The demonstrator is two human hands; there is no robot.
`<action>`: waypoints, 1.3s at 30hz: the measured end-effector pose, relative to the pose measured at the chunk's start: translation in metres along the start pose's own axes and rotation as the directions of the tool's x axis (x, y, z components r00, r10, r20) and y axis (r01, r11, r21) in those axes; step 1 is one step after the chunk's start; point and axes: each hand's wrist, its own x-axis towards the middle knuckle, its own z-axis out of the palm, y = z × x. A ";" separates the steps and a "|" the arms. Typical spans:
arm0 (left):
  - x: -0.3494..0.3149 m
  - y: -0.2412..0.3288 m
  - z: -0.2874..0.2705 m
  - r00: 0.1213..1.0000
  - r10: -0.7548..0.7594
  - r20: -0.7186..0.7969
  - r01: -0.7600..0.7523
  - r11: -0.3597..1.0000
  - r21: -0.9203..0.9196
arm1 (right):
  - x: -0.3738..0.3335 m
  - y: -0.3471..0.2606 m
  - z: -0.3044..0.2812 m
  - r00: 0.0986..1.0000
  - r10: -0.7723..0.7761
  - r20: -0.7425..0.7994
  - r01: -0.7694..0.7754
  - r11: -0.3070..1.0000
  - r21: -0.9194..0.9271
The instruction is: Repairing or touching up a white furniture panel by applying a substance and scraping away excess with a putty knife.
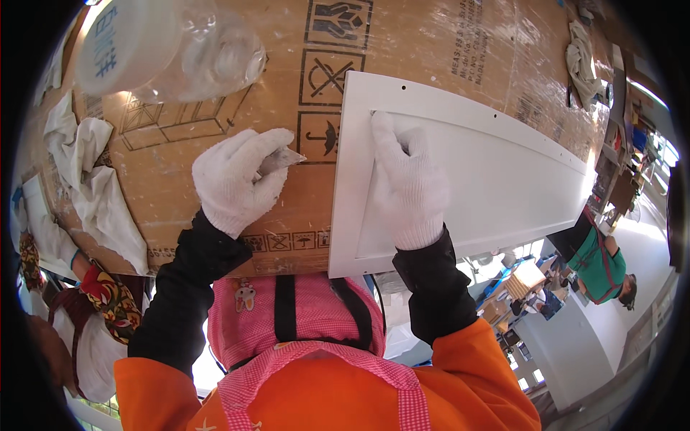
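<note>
Two white-gloved hands over a cardboard-covered counter (431,43). Left hand (237,179) closed, fingers (269,147) clamped on a small pale scrap, maybe folded sandpaper, hard to tell at this size. Right hand (406,183) flat on a white recessed cabinet door panel (503,172), forefinger stretched into the upper left corner of the recess, other fingers together, gripping nothing. Panel lying on the cardboard, its near edge overhanging the counter toward the body. Clear plastic jar (172,50) and white rags (79,165) off to the left. Likely trouble: too much press near the overhang, tipping or sliding the panel; grit under the glove scratching the paint.
</note>
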 end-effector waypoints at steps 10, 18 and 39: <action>0.001 -0.001 -0.001 1.000 0.030 -0.002 -0.030 0.999 0.017 | -0.015 -0.009 -0.026 0.984 0.070 0.163 -0.070 0.998 -0.004; 0.002 0.000 0.002 0.998 0.048 -0.036 -0.049 0.999 -0.013 | -0.004 0.019 -0.026 0.994 0.111 -0.006 -0.106 0.965 0.240; 0.002 -0.005 0.001 0.998 0.064 -0.028 -0.064 0.998 0.014 | -0.005 0.006 -0.030 0.992 0.124 0.004 -0.123 0.978 0.167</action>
